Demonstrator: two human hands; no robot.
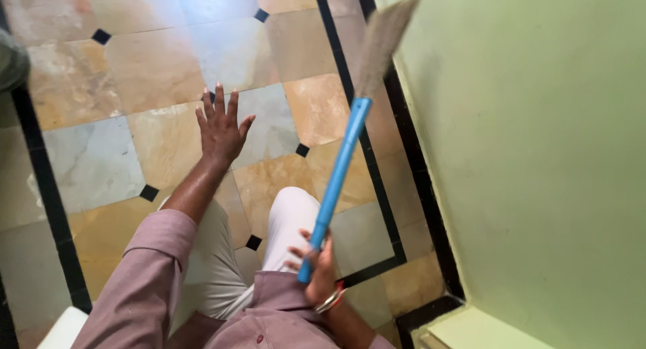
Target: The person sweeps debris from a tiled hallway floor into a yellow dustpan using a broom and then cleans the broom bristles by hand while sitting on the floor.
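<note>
My right hand (319, 263) grips the lower end of a blue broom handle (339, 174). The handle slants up and to the right, and its tan bristle head (381, 43) lies against the foot of the green wall. My left hand (221, 129) is stretched out over the tiled floor with the fingers spread and nothing in it. Both arms wear mauve sleeves, and a bangle sits on the right wrist. My knees in light trousers (286, 221) show between the arms.
The floor (134, 73) has beige and grey marble tiles with small black insets and a black border strip (377, 181). A green wall (538, 154) fills the right side. A white object (64, 329) pokes in at the bottom left.
</note>
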